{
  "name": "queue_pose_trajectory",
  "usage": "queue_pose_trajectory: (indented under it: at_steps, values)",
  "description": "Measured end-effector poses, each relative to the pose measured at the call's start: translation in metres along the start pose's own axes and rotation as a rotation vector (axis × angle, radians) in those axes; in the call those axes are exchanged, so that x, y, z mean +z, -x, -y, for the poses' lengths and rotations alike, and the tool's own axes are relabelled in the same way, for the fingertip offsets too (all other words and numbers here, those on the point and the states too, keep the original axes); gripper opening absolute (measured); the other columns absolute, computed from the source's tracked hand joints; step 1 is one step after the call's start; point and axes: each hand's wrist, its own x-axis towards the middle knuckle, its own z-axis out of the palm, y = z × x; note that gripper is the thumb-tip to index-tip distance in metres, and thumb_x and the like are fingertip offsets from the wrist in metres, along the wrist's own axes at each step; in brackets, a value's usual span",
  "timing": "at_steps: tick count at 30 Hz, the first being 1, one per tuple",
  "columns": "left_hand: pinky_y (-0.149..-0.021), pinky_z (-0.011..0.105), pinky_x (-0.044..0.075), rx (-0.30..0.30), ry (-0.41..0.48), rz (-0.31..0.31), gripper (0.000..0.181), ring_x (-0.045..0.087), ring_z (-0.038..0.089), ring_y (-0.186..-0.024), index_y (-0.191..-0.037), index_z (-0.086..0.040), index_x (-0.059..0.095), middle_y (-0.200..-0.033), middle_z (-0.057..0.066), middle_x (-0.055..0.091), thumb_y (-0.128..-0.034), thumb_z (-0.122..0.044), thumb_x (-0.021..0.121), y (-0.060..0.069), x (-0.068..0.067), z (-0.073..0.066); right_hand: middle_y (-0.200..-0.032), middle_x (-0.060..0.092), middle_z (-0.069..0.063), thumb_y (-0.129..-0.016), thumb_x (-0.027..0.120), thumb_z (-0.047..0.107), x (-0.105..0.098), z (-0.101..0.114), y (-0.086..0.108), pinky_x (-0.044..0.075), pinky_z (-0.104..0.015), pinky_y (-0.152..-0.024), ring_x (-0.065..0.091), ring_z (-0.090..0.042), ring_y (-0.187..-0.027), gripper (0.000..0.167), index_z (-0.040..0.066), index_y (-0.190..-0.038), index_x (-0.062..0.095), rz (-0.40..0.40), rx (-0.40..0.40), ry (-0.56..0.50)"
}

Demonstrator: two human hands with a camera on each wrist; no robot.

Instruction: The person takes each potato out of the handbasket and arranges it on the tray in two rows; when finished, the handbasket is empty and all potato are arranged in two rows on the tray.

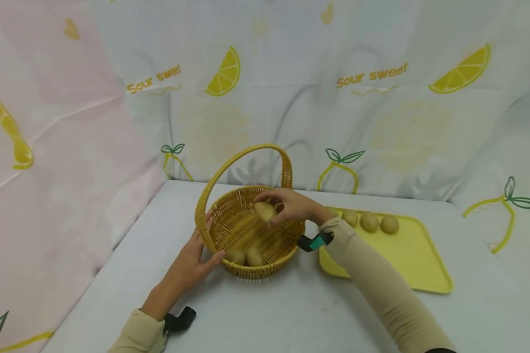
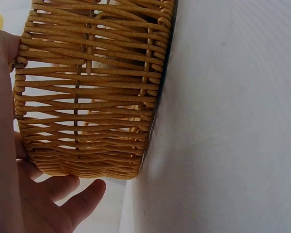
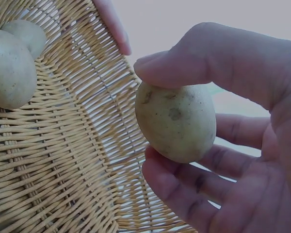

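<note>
My right hand [image 1: 291, 205] pinches a potato [image 1: 265, 212] between thumb and fingers, over the inside of a wicker basket [image 1: 229, 193]. In the right wrist view this potato [image 3: 177, 124] shows small dark spots. Two more potatoes [image 1: 254, 256] lie against the basket's near wall. My left hand [image 1: 194, 262] holds the basket's left side, its thumb at the rim. From the left wrist, the fingertips [image 2: 89, 196] spread along the outside of the woven wall [image 2: 92, 97]. The tall arched handle [image 1: 247, 152] stands upright.
Right of the basket lies a yellow tray [image 1: 417, 255], with several potatoes [image 1: 369, 221] in a row along its far edge. My right forearm crosses over the tray's near left part. A printed cloth backdrop [image 1: 265, 108] rises behind the white table [image 1: 291, 314].
</note>
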Motion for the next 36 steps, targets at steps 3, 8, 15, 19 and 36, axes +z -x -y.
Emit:
queue_pose_trajectory:
  at_steps: [3, 8, 15, 19, 36]
  values:
    - [-0.119, 0.027, 0.018, -0.009, 0.001, 0.000, 0.087, 0.020, 0.033, -0.154, -0.163, 0.005, 0.021, -0.172, 0.014, 0.012, -0.0995, -0.028, 0.071, 0.002, -0.001, -0.001, -0.139, 0.061, -0.004, -0.078, 0.084, 0.017, 0.001, -0.001, 0.004, 0.052, -0.044, -0.093, 0.061, -0.024, -0.114, 0.074, 0.002, -0.145, 0.058, -0.022, 0.003, -0.002]
    - [-0.119, 0.031, 0.020, -0.012, 0.006, 0.001, 0.088, 0.020, 0.032, -0.155, -0.163, 0.005, 0.021, -0.173, 0.013, 0.012, -0.0991, -0.028, 0.071, 0.002, -0.002, -0.002, -0.139, 0.061, -0.005, -0.079, 0.087, 0.015, 0.000, 0.001, 0.013, 0.053, -0.044, -0.093, 0.061, -0.025, -0.115, 0.070, 0.006, -0.143, 0.061, -0.080, 0.020, -0.002]
    - [-0.119, 0.026, 0.017, -0.010, 0.012, 0.004, 0.088, 0.019, 0.033, -0.155, -0.163, 0.005, 0.021, -0.173, 0.014, 0.011, -0.0991, -0.029, 0.071, 0.001, -0.001, -0.001, -0.136, 0.062, -0.008, -0.079, 0.086, 0.011, -0.003, 0.003, 0.028, 0.053, -0.045, -0.089, 0.062, -0.026, -0.111, 0.068, 0.004, -0.142, 0.062, -0.143, 0.040, -0.022]
    - [-0.119, 0.027, 0.017, -0.013, 0.016, 0.006, 0.089, 0.019, 0.032, -0.155, -0.163, 0.005, 0.020, -0.173, 0.013, 0.011, -0.0991, -0.028, 0.071, 0.001, -0.002, -0.001, -0.133, 0.062, -0.007, -0.078, 0.086, 0.012, -0.003, 0.004, 0.037, 0.053, -0.047, -0.089, 0.062, -0.027, -0.109, 0.068, 0.005, -0.141, 0.063, -0.179, 0.050, -0.064]
    - [-0.118, 0.024, 0.016, 0.017, 0.011, -0.005, 0.088, 0.021, 0.036, -0.154, -0.162, 0.007, 0.020, -0.172, 0.017, 0.012, -0.0995, -0.028, 0.071, 0.001, -0.001, 0.001, -0.130, 0.063, -0.007, -0.077, 0.089, 0.010, 0.006, 0.009, 0.070, 0.054, -0.048, -0.087, 0.061, -0.027, -0.103, 0.069, 0.007, -0.141, 0.064, -0.325, 0.076, -0.069]
